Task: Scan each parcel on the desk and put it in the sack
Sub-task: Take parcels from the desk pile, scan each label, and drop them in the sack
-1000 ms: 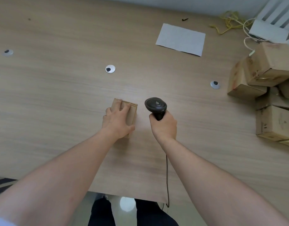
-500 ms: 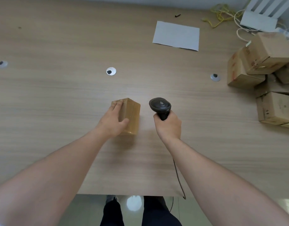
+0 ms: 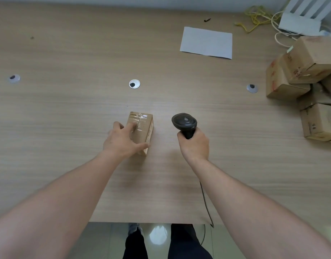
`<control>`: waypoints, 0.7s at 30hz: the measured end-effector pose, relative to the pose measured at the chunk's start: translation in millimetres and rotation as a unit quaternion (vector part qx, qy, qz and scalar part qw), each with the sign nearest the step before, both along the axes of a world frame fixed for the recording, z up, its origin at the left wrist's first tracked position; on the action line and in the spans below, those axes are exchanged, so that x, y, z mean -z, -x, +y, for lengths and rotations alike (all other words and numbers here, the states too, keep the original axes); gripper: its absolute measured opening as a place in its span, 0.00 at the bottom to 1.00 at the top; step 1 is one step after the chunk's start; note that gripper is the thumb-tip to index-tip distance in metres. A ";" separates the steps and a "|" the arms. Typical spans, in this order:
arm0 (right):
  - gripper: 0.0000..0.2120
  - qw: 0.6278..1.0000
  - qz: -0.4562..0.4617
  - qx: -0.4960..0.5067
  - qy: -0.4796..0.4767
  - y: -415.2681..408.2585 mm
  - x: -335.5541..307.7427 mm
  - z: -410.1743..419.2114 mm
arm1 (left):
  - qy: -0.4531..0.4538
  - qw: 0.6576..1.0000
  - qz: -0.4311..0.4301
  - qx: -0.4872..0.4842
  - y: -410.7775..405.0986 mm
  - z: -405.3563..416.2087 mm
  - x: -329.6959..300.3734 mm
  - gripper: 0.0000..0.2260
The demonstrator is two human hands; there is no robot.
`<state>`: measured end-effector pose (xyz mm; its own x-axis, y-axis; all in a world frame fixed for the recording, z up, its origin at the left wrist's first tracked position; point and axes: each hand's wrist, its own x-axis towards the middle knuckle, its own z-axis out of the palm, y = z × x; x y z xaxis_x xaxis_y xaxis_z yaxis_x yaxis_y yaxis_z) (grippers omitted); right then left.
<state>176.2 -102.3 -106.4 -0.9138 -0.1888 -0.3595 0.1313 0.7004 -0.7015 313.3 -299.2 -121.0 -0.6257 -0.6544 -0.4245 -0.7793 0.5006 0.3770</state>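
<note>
A small taped cardboard parcel stands on the wooden desk in the middle. My left hand lies on its near left side with fingers spread and fairly straight, the thumb along its near edge. My right hand grips the handle of a black barcode scanner, whose head points toward the parcel's right side. The scanner's cable runs back over the desk's near edge. No sack is in view.
Several cardboard parcels are piled at the right edge. A white sheet of paper lies at the back. Yellow and white cables and a white device sit in the far right corner. Three round cable grommets dot the desk.
My left hand has turned the parcel so its taped top and printed right side show, and its fingers have loosened from a grip to a spread touch. The scanner stayed beside the parcel.
</note>
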 end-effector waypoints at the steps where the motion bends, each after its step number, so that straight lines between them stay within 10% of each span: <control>1: 0.07 1.000 -0.002 -0.002 0.000 -0.5 -0.3 1.1 | 0.001 1.000 -0.002 0.000 1.4 1.9 -0.4 0.39; 21: 0.10 0.989 -0.101 -0.028 0.102 3.2 -5.1 4.0 | -0.270 0.931 0.198 -0.144 11.1 -18.7 5.7 0.44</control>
